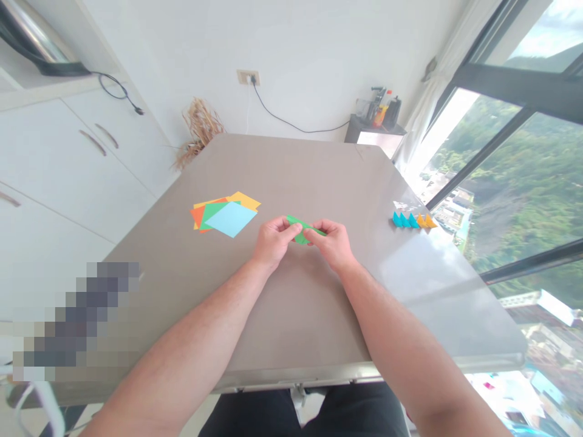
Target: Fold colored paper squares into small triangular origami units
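Note:
A small folded piece of green paper (300,237) is between my two hands, near the middle of the table. My left hand (274,241) pinches its left part, the thumb lying on top. On the other side my right hand (334,241) grips the paper's right part, thumb tip close to the left thumb. Fingers cover much of the paper, so its full shape is hidden. To the left lies a loose pile of square papers in orange, yellow and green, with a light blue sheet (233,219) on top. Several folded blue paper pieces (403,220) stand in a row with orange ones (426,221) at right.
The grey-brown table (300,170) has its front edge at my lap. Windows (501,152) line the right side. Dried stalks (200,130) stand behind the far left corner. A small cabinet (378,138) holding bottles is beyond the far right corner. A blurred-out patch covers the left edge.

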`<state>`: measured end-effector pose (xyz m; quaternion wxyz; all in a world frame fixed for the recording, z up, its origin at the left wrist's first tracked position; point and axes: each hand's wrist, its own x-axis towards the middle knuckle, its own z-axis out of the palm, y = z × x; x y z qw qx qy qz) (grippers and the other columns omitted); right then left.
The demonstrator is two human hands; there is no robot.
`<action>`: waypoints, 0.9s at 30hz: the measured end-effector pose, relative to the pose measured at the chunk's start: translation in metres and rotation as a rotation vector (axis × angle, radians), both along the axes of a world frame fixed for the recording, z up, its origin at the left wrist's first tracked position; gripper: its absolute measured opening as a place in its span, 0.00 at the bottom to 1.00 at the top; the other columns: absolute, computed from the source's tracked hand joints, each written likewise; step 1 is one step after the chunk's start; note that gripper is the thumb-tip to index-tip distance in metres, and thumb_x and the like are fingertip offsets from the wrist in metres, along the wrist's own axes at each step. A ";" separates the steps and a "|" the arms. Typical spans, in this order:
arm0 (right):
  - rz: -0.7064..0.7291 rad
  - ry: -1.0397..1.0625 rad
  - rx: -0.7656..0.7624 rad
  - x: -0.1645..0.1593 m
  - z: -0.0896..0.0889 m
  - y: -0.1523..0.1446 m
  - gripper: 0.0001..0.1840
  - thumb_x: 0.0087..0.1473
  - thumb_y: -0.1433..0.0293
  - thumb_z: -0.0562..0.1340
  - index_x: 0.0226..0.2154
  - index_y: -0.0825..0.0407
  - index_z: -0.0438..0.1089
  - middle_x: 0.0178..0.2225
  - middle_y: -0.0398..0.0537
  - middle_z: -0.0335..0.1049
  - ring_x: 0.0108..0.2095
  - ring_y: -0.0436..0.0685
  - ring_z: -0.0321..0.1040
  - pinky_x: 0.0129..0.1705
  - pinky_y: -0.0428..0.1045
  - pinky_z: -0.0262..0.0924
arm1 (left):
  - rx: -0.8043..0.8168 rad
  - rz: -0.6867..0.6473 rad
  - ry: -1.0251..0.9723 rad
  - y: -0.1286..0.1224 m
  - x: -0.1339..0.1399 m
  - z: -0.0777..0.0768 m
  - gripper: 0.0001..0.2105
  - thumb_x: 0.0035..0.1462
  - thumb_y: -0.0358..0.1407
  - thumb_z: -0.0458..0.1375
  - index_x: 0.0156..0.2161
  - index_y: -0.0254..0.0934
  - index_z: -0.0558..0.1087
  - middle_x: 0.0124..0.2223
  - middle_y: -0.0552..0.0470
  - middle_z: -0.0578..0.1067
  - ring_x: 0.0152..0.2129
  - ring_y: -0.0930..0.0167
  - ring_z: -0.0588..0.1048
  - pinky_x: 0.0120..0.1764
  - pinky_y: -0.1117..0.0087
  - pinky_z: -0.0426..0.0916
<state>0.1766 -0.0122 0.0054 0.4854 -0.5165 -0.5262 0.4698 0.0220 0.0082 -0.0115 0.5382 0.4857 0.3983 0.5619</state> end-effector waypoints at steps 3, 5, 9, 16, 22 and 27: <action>-0.021 0.014 0.015 -0.001 -0.001 0.000 0.08 0.45 0.63 0.69 0.23 0.50 0.73 0.24 0.42 0.72 0.26 0.52 0.66 0.31 0.49 0.59 | 0.027 -0.030 0.028 -0.003 0.002 0.000 0.11 0.49 0.40 0.69 0.26 0.36 0.74 0.25 0.54 0.75 0.25 0.74 0.71 0.32 0.71 0.66; -0.016 0.035 0.022 -0.001 -0.002 -0.001 0.09 0.45 0.63 0.69 0.23 0.50 0.73 0.24 0.42 0.72 0.26 0.52 0.65 0.31 0.49 0.58 | 0.031 -0.027 0.027 -0.004 0.003 0.000 0.11 0.48 0.40 0.69 0.26 0.36 0.74 0.25 0.55 0.74 0.24 0.74 0.71 0.32 0.71 0.66; -0.013 0.015 -0.007 -0.001 -0.001 -0.002 0.10 0.46 0.60 0.70 0.25 0.49 0.75 0.24 0.43 0.73 0.26 0.53 0.65 0.30 0.49 0.58 | 0.003 -0.004 -0.026 -0.004 0.002 0.002 0.10 0.48 0.40 0.69 0.26 0.36 0.74 0.25 0.55 0.75 0.24 0.74 0.71 0.32 0.71 0.66; -0.038 0.039 -0.029 0.004 -0.004 0.001 0.15 0.45 0.57 0.71 0.21 0.49 0.74 0.20 0.43 0.70 0.22 0.50 0.58 0.28 0.50 0.54 | -0.046 0.059 -0.083 -0.005 -0.003 0.008 0.10 0.46 0.38 0.69 0.24 0.37 0.73 0.23 0.56 0.72 0.23 0.74 0.70 0.31 0.70 0.65; 0.030 0.233 -0.053 0.008 -0.006 0.003 0.12 0.46 0.59 0.72 0.24 0.50 0.76 0.21 0.45 0.72 0.26 0.53 0.66 0.36 0.51 0.62 | -0.075 0.076 -0.165 -0.003 -0.008 0.013 0.11 0.46 0.39 0.68 0.23 0.36 0.73 0.24 0.55 0.72 0.24 0.72 0.71 0.31 0.68 0.68; 0.023 0.238 -0.048 0.012 -0.006 0.005 0.12 0.46 0.60 0.72 0.23 0.51 0.76 0.20 0.45 0.72 0.24 0.51 0.65 0.34 0.50 0.61 | -0.041 0.064 -0.143 -0.001 -0.008 0.010 0.14 0.49 0.43 0.65 0.22 0.36 0.71 0.24 0.54 0.72 0.24 0.71 0.71 0.30 0.69 0.69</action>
